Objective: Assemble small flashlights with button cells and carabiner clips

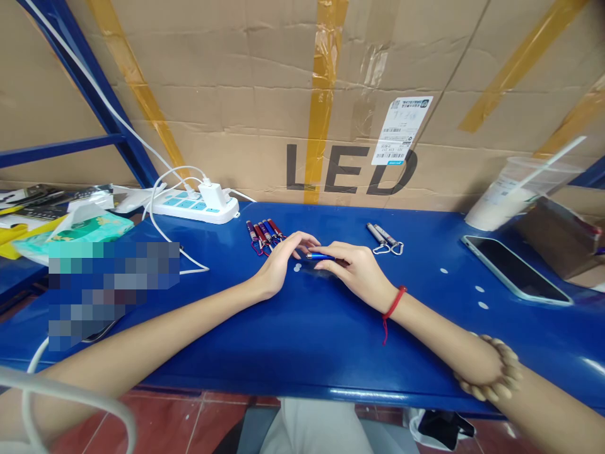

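My right hand (357,268), with a red string at the wrist, pinches a small blue keychain flashlight (321,256) just above the table. The tube's silver-coloured end points left; its other end is hidden in my fingers. My left hand (287,257) rests on its edge, fingers apart and curved toward that end, with nothing visible in it. Beyond my left fingers lies a row of several red, blue and purple keychain flashlights (265,232) with carabiner clips. Two silver keychain flashlights (384,235) lie beyond my right hand. Small clear discs (297,268) are between my hands.
A white power strip (189,207) with plugs and cables stands at the back left, near a green tissue pack (94,227). On the right are a phone (517,268), a plastic drink cup (501,198) and loose discs (481,296). A large cardboard box (236,126) backs the blue table (293,340).
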